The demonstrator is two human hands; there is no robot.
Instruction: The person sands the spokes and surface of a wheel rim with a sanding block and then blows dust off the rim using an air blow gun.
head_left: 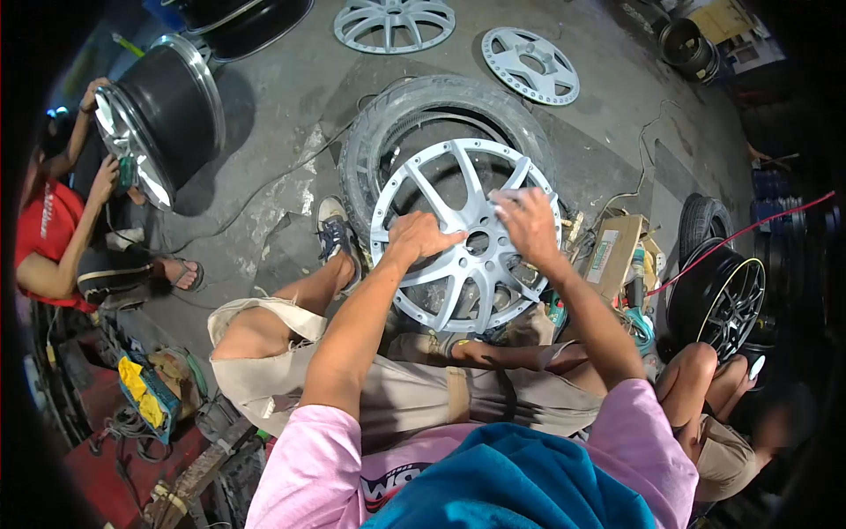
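Observation:
A light grey multi-spoke wheel face lies over a dusty tire in front of me. My left hand grips a spoke left of the centre hole, with the thumb pointing at the hole. On the right side, my right hand is over the spokes, its fingers bent and blurred. A small pale piece shows at its fingertips, too blurred to make out.
Two more grey wheel faces lie beyond the tire. A person in red works on a rim at left. Right are a cardboard box, a power tool, a black wheel and another person's knees.

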